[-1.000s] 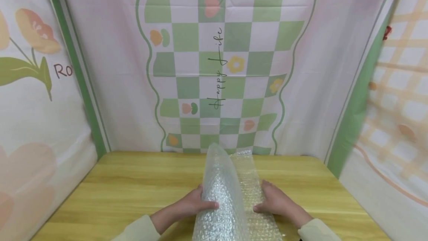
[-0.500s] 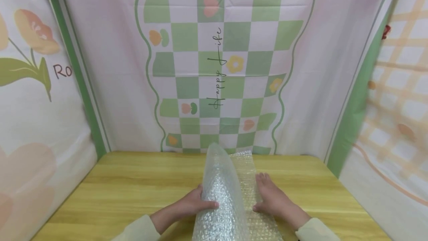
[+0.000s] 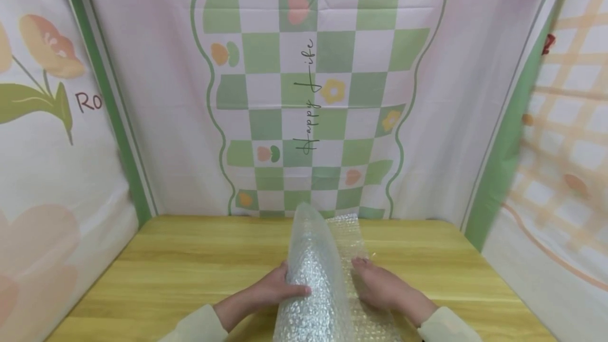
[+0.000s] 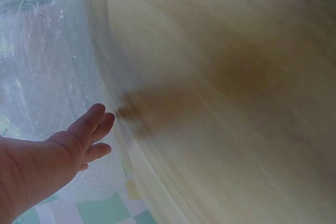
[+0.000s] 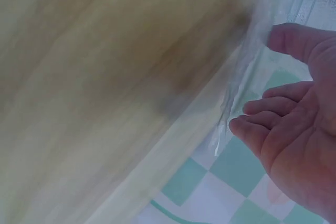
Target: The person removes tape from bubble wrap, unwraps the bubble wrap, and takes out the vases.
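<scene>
A large piece of clear bubble wrap [image 3: 311,278] stands folded or rolled at the middle of the table, its loose flap [image 3: 347,241] lying to the right. My left hand [image 3: 275,290] rests against the left side of the bubble wrap, thumb on top. In the left wrist view the fingers of that left hand [image 4: 58,161] look straight and touch the bubble wrap [image 4: 47,72]. My right hand [image 3: 385,286] lies on the right edge of the flap. In the right wrist view its fingers [image 5: 278,103] are slightly bent beside the flap's edge [image 5: 228,108].
The wooden table [image 3: 199,257] extends to both sides of the wrap. A green-and-white checked cloth [image 3: 304,120] hangs behind it. Printed cloths also hang at the left [image 3: 57,173] and right [image 3: 560,173].
My right hand first lifted its fingers a little, then moved left onto the flap, closer to the fold. My left hand and the bubble wrap's main part stay in place.
</scene>
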`<state>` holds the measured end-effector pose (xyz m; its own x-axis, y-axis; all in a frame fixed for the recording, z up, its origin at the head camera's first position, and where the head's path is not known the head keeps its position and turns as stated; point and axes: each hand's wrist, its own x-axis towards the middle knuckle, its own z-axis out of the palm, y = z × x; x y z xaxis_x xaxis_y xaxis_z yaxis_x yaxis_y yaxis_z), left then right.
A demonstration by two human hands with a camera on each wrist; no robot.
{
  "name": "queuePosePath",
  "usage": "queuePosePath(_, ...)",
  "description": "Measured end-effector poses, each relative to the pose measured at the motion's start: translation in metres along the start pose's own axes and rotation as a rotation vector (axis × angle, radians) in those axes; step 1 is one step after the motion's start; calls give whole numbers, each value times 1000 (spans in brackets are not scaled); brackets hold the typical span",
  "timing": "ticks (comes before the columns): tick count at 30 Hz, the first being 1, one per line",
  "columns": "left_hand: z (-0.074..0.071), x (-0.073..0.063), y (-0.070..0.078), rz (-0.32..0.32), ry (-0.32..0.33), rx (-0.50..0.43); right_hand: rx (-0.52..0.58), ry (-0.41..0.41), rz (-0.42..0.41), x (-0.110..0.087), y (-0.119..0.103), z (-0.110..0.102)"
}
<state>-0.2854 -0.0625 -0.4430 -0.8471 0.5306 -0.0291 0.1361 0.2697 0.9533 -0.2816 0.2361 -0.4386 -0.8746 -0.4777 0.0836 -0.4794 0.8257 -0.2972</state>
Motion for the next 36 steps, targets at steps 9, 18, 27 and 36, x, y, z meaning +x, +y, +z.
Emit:
queuePosePath(9, 1, 0, 0, -5, 12, 16, 3, -79, -11, 0, 3, 3)
queuePosePath(18, 0, 2, 0, 3, -16, -3, -20, -98, -52, -2, 7, 6)
queuePosePath(27, 0, 2, 2, -11, -21, -2, -51, -102, -64, -7, 10, 11)
queuePosePath(36, 0, 1, 1, -8, -33, -31, -99, -69, -92, -9, 9, 14)
